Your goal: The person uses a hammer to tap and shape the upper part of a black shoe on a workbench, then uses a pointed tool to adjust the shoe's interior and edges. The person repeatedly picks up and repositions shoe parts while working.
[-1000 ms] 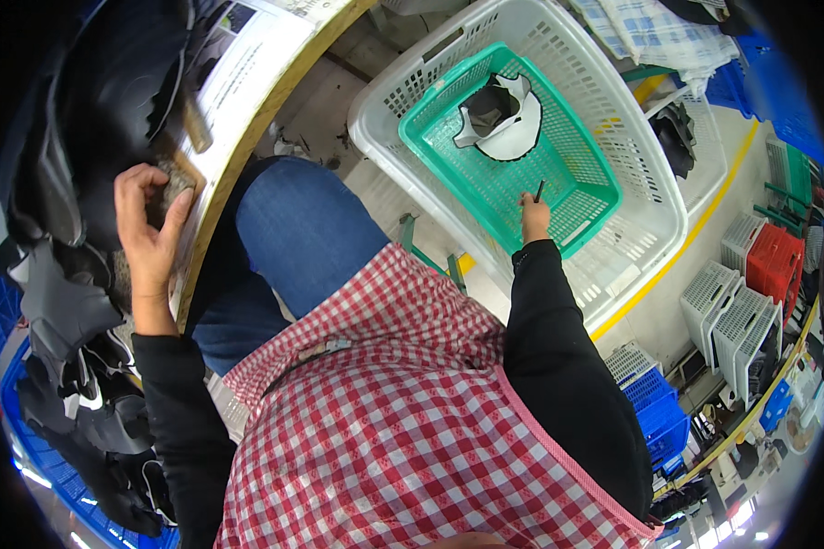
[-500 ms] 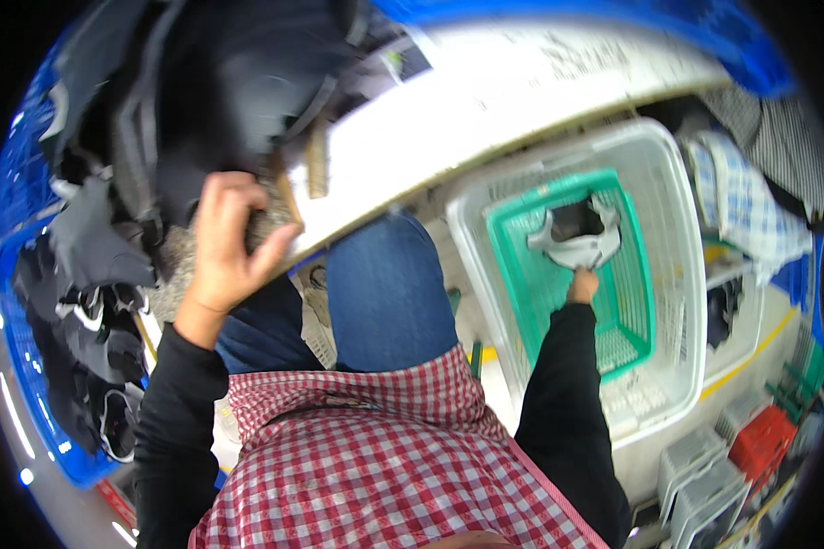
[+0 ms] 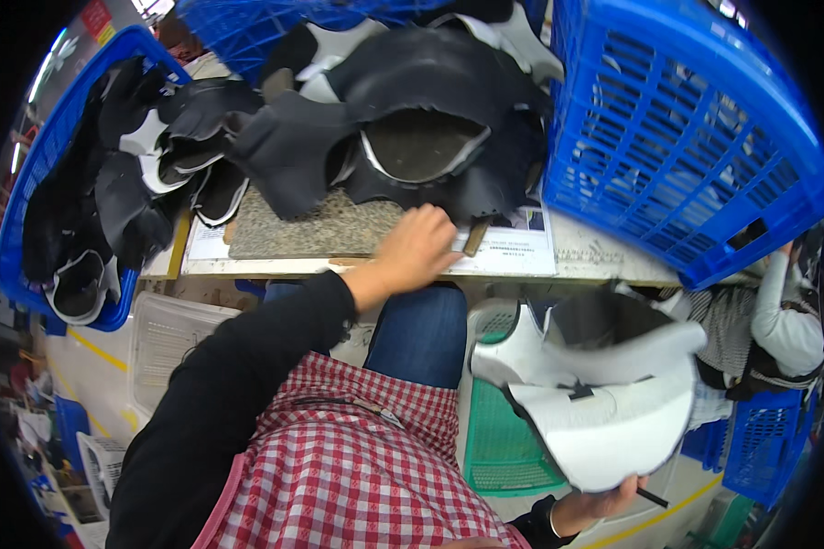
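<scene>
In the head view, my right hand (image 3: 604, 501) grips the lower edge of a shoe upper (image 3: 613, 416), its white side facing me and a dark opening at the top. A slim black rod (image 3: 652, 497) sticks out beside those fingers; whether they hold it is unclear. My left hand (image 3: 421, 245) rests at the table's front edge, fingers bent and thumb apart, with nothing visible in it. It touches the rim of a speckled stone slab (image 3: 311, 226), just below a pile of black shoe uppers (image 3: 430, 78). Beside it lies a short wooden strip (image 3: 475, 239).
A blue crate (image 3: 613, 197) stands tilted at the table's right; another blue crate (image 3: 29, 178) at the left holds several dark uppers. Below the held upper is a green basket (image 3: 513, 448). A clear plastic bin (image 3: 169, 343) stands left of my legs. Another person's arm (image 3: 787, 316) shows far right.
My right hand has raised the shoe upper out of the green basket and brought it nearer. My left hand stays by the slab. The view has turned, showing more of the table.
</scene>
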Motion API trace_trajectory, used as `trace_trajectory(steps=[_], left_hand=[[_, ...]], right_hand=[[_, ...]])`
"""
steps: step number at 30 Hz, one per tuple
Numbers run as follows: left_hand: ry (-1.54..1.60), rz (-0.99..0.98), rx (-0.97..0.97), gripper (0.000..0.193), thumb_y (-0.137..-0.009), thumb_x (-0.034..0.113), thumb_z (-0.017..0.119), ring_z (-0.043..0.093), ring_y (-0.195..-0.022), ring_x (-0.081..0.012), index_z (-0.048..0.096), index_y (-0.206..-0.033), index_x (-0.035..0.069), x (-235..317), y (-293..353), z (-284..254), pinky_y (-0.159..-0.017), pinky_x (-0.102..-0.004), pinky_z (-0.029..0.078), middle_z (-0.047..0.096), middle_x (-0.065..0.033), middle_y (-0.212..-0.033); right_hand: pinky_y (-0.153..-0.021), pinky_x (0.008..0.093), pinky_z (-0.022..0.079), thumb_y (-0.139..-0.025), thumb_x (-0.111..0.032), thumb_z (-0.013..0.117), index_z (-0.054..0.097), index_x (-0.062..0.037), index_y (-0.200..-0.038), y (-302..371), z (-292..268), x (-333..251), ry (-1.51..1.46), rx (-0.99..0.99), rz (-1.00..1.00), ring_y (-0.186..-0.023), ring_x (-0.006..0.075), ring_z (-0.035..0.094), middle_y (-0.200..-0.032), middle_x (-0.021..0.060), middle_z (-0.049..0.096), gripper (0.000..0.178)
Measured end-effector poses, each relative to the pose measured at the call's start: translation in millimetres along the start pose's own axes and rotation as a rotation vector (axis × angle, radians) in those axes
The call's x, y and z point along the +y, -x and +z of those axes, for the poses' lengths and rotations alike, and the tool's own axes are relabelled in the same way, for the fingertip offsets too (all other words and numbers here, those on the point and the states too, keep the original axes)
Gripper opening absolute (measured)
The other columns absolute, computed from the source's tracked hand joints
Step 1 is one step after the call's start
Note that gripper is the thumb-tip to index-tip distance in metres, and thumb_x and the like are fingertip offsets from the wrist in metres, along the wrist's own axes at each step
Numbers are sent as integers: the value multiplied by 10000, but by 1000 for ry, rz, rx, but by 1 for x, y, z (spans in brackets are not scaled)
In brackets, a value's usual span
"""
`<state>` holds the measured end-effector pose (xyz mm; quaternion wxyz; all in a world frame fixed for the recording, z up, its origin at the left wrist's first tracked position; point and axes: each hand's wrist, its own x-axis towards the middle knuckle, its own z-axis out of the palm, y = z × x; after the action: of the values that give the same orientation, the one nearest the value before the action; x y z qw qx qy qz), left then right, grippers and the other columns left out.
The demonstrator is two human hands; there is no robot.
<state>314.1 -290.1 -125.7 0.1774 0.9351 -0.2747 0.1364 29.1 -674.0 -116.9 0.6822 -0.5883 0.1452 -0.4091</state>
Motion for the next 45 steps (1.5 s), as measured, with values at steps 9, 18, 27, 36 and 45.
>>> trace_trajectory(steps=[9,18,27,36,45], left_hand=[[2357,-828,-350,383,-999,219,602,656,-1178,-286,648,-1348,66,97,81,-8,-1077,-441,470,693,-106,-1306],[2187,-897,403,404,-994,198,600,636,-1227,-298,631,-1366,44,-96,315,-104,-1115,-463,451,673,-122,-1349],[2151,-779,858,429,-990,169,593,597,-1304,-313,604,-1385,3,-191,497,-152,-1167,-497,418,643,-147,-1403],[1881,-943,897,403,-1026,139,573,609,-1294,-320,579,-1384,-48,-172,419,-174,-1153,-491,436,636,-194,-1397],[923,-711,441,336,-848,88,774,647,-1006,-157,688,-1143,-48,-97,337,-288,-954,-294,474,707,-42,-1104]], right_hand=[[-805,355,564,-1000,-102,549,645,33,-1231,38,44,-34,197,-257,-97,-971,233,681,-1148,132,679,284],[-824,276,545,-991,-106,643,661,30,-1268,120,169,-5,71,-1039,736,-939,109,657,-1135,45,715,309],[-686,331,531,-960,-60,565,639,18,-1210,-1,260,71,910,-1075,-3,-734,227,672,-808,122,630,272],[-950,498,514,-969,-233,603,701,58,-1024,-29,387,148,1201,-1223,-179,-1075,460,652,-1080,299,700,312],[-1069,366,487,-1046,-102,536,625,77,-1315,-24,310,150,335,-850,93,-1222,274,645,-1307,184,678,335]])
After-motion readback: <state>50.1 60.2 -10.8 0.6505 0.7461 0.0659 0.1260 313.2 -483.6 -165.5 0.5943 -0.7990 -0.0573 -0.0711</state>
